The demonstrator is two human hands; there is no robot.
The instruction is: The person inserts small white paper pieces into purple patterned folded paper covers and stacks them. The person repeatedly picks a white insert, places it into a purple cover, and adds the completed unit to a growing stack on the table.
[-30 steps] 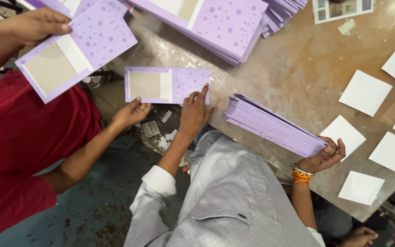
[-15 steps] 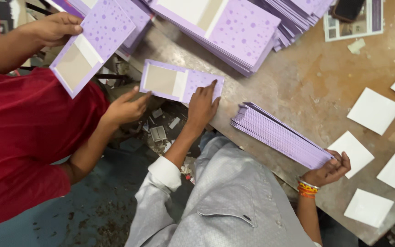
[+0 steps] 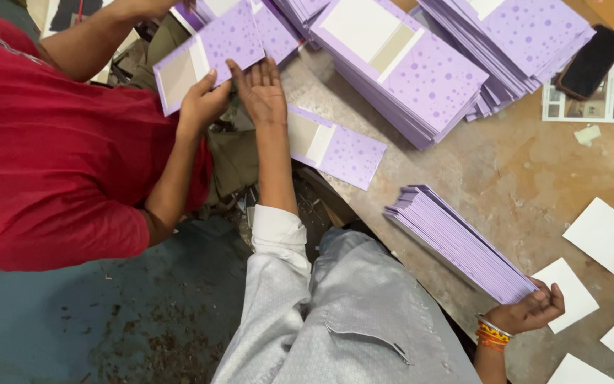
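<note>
My left hand (image 3: 261,89) is stretched out flat with its fingers apart. The fingertips touch the lower edge of a purple dotted card (image 3: 211,50) that a co-worker in a red shirt holds with one hand (image 3: 204,103). Another purple card (image 3: 335,146) lies on the table's edge just beside my wrist. My right hand (image 3: 527,309), with bangles on the wrist, grips the near end of a slanted stack of purple cards (image 3: 456,242) resting on the wooden table (image 3: 527,178).
Tall piles of purple dotted cards (image 3: 406,71) fill the far side of the table. A black phone (image 3: 591,60) lies on a printed sheet (image 3: 609,99). Several white paper squares (image 3: 605,235) lie at the right. Grey-blue floor (image 3: 108,320) lies below.
My left hand left the card lying at the table's edge and reached up to the card the co-worker holds. The co-worker's lower hand also moved up onto that card. My right hand stays on the stack.
</note>
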